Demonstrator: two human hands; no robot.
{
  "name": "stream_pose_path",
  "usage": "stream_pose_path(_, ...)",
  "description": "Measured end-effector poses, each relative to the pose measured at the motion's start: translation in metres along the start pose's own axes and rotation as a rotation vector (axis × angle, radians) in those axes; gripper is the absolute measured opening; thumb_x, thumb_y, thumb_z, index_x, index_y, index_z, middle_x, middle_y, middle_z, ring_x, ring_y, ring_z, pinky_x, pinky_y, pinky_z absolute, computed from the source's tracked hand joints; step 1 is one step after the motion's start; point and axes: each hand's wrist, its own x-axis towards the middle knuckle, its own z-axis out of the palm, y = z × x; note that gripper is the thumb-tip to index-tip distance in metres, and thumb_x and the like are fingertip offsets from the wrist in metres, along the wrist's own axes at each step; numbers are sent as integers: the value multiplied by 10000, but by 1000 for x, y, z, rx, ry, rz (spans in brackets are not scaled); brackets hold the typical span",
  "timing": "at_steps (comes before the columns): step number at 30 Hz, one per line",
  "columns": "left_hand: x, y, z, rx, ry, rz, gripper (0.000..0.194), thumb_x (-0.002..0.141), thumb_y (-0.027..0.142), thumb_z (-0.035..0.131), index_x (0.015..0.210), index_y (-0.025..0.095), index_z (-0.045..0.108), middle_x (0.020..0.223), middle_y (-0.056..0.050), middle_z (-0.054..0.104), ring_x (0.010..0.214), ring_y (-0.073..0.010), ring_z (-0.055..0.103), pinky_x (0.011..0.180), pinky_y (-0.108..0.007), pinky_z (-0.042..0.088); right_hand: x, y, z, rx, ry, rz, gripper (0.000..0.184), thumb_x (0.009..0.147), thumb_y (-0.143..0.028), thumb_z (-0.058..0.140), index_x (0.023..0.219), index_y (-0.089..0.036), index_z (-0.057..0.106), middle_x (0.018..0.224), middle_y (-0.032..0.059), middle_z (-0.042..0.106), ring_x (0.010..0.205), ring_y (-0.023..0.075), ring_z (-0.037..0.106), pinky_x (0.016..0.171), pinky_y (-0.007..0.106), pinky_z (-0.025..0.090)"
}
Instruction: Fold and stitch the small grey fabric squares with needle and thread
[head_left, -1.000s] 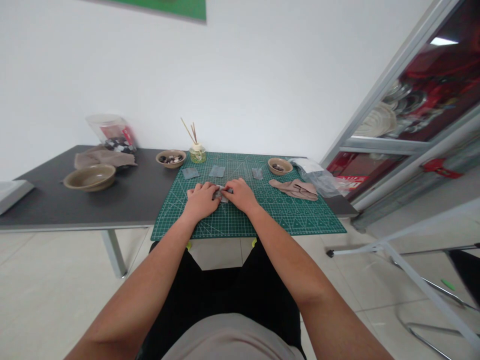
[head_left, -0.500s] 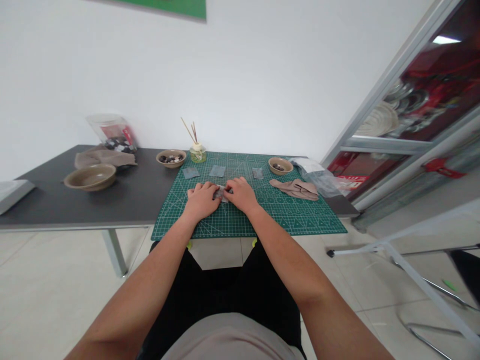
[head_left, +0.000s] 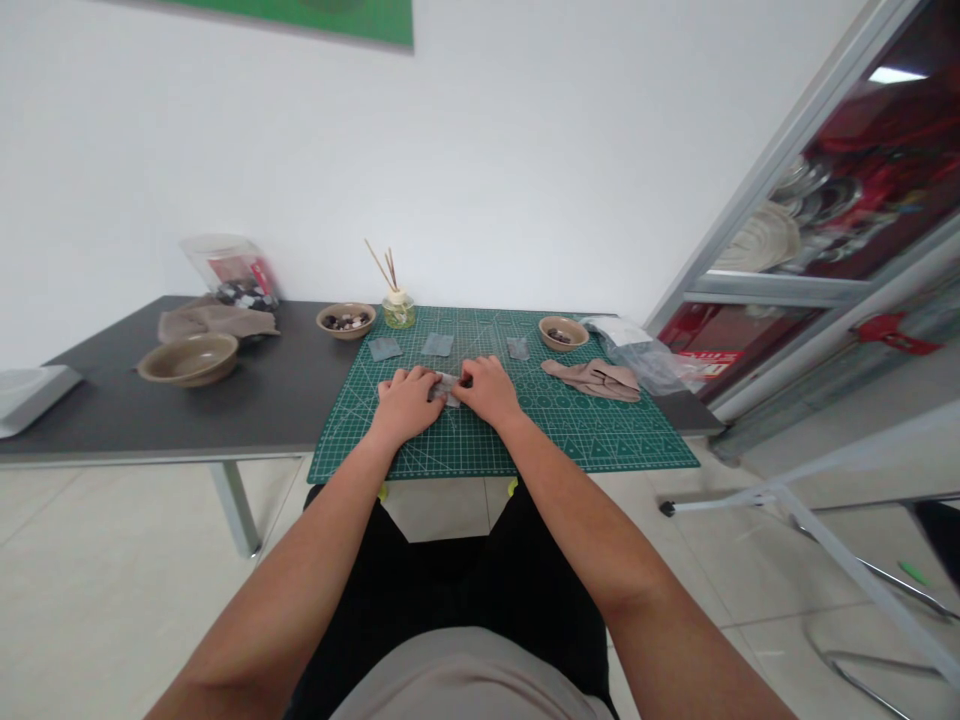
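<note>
My left hand (head_left: 407, 402) and my right hand (head_left: 490, 390) rest close together on the green cutting mat (head_left: 600, 430). Both have curled fingers pinching a small grey fabric piece (head_left: 448, 388) that shows between them. Beyond my hands three more grey fabric squares lie on the mat: one at the left (head_left: 384, 348), one in the middle (head_left: 437, 344), one at the right (head_left: 517, 348). A small tan bowl with dark buttons (head_left: 562, 333) stands at the mat's far right, and a folded beige cloth (head_left: 592, 378) lies beside it.
On the dark table (head_left: 112, 420) stand a large tan bowl (head_left: 187, 358), a second bowl of buttons (head_left: 346, 319), a reed diffuser jar (head_left: 397, 308), a beige cloth (head_left: 214, 320) and a clear bag (head_left: 229, 270). Plastic bags (head_left: 637, 350) lie at the right; a metal-framed cabinet (head_left: 825, 220) stands beyond.
My hands stay on the grey fabric piece with only slight finger movement. The view has shifted a little, so everything sits slightly to the right.
</note>
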Motion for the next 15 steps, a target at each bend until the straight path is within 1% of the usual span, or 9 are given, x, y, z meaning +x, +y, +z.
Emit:
stream_pose_path(4, -1, 2, -3, 1, -16, -14, 426, 890, 414, 438, 1264, 289, 598, 1347, -72, 571, 1197, -315, 474, 928, -496, 395, -2, -1, 0, 54, -43, -119, 150, 807, -293, 674, 752, -212, 560, 821, 22, 599, 866, 205, 466, 779, 302, 363)
stream_pose_path(6, -2, 3, -4, -1, -23, -20, 426, 899, 419, 427, 1272, 300, 595, 1352, -71, 568, 1203, -314, 470, 937, -493, 388, -1, -1, 0, 70, -48, -135, 118, 832, -288, 658, 784, -210, 584, 847, 25, 618, 884, 205, 474, 799, 306, 367)
stream_pose_path(10, -2, 3, -3, -8, -18, -19, 437, 899, 436, 433, 1283, 304, 592, 1355, -69, 567, 1210, -314, 466, 955, -495, 379, 0, -1, 2, 67, -31, -73, 106, 873, -297, 631, 818, -209, 611, 883, 44, 648, 908, 216, 477, 794, 316, 365)
stream_pose_path(13, -1, 2, -2, -8, -10, -13, 437, 893, 438, 439, 1277, 302, 598, 1353, -71, 567, 1206, -316, 467, 958, -497, 378, 0, -2, 1, 25, -8, -13, 99, 853, -270, 635, 786, -210, 594, 849, 46, 634, 893, 218, 468, 764, 312, 359)
stream_pose_path(15, -1, 1, -1, -6, -11, -13, 429, 890, 431, 441, 1264, 299, 605, 1344, -71, 571, 1200, -313, 472, 951, -492, 384, -1, -2, 1, 9, -7, -15, 114, 826, -271, 651, 764, -211, 576, 829, 41, 616, 879, 215, 461, 753, 307, 356)
